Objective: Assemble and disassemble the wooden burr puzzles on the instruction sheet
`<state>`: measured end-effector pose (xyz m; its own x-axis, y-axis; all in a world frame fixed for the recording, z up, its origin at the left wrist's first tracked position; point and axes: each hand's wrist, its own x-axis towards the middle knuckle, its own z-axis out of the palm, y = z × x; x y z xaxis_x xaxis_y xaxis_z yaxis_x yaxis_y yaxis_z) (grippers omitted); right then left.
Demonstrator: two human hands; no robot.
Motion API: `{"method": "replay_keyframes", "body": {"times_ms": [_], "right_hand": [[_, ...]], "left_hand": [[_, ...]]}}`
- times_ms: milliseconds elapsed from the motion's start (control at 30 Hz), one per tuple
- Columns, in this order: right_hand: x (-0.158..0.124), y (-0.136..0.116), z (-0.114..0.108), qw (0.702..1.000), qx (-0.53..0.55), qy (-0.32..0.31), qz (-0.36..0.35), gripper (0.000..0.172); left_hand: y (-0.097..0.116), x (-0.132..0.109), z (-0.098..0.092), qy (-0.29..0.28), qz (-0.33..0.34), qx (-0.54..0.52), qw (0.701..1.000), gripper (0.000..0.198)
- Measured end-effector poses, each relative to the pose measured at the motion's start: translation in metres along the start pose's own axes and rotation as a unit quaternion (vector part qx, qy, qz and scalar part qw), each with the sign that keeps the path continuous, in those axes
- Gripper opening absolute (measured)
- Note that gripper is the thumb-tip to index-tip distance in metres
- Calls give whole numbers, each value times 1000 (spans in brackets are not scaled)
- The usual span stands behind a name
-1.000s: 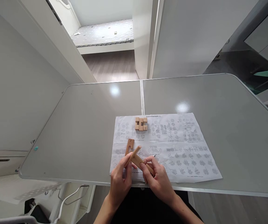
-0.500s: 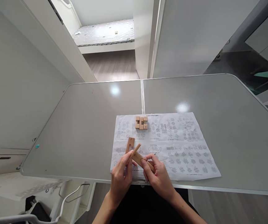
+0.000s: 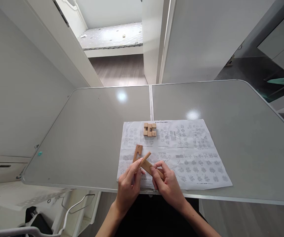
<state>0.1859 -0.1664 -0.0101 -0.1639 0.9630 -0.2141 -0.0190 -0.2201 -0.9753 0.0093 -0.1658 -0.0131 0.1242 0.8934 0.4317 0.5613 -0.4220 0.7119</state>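
My left hand pinches a narrow wooden puzzle piece, which tilts up to the right. My right hand grips a flat wooden puzzle piece between thumb and fingers; it slants up to the left. The two pieces cross and seem to meet near my left fingertips; the exact contact is hidden. Behind my left fingers lies another flat wooden piece with a slot, its lower end covered. Farther back, a small cluster of notched wooden blocks stands on the printed sheet.
The sheet, covered in small puzzle diagrams, lies near the front edge of a grey folding table with a centre seam. A white rack stands below at left. A bed shows through the doorway beyond.
The narrow piece in my left hand has shifted slightly to the right and tilted a little lower. Both hands keep their grips, and the block cluster stays in place.
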Motion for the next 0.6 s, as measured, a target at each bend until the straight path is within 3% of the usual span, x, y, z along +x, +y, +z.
{"method": "replay_keyframes", "body": {"times_ms": [333,600], "right_hand": [[0,2,0,1000,8,7,-3,33],[-1,-5,-1,999,14,-25,-16,33]], "left_hand": [[-5,-4,3,-23,7,-11,1000,58],[-2,-5,4,59,-93,45,993,37]]}}
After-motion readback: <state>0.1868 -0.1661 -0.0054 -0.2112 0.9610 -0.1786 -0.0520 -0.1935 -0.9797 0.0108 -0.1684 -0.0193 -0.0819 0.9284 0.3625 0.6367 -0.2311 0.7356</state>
